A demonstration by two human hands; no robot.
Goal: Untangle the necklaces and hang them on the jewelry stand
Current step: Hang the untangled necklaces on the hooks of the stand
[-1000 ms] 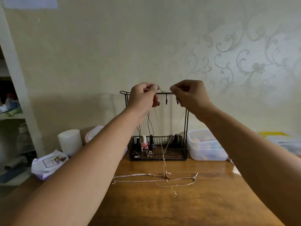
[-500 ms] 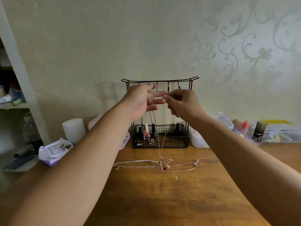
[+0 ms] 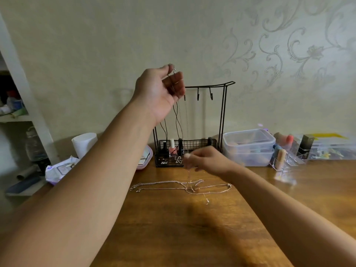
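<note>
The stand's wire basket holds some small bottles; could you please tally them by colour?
Pink bottle: 1
Dark bottles: 3
Total: 4

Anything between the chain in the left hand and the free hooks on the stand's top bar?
Nothing visible. The left hand holds the thin chain beside the bar; the two hooks right of it hang bare.
</note>
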